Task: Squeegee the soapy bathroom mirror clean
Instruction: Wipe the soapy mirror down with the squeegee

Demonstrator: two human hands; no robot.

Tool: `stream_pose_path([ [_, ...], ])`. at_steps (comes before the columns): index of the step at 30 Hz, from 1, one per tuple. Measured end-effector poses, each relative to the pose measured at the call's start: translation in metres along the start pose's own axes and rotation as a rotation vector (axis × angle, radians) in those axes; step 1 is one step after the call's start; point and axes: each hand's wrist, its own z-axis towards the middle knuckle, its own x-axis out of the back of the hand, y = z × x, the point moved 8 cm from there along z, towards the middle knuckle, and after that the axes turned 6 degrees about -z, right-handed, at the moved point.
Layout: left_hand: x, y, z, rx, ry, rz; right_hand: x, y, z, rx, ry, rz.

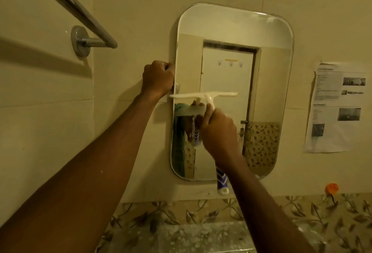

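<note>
towel rail [66, 5] cut off top-left, notice [336, 107] text illegible

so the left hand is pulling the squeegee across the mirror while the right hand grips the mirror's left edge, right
Not quite: the hands are swapped. In the head view the right hand holds the squeegee by its handle, blade against the mirror, while the left hand grips the mirror's left edge.
</note>
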Motion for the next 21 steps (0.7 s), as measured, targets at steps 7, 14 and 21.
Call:
stream_pose_path([
  [7,-0.002,-0.017,-0.022,0.032,-0.014,-0.001,-0.052,0.055,-0.09,-0.133,-0.102,-0.138],
  [14,-0.003,-0.022,-0.056,0.057,-0.068,0.039,-0.026,0.039,-0.077,-0.115,-0.088,-0.032],
  [21,-0.002,-0.017,-0.058,0.069,-0.08,0.031,0.031,0.012,0.021,-0.044,0.06,-0.09],
])
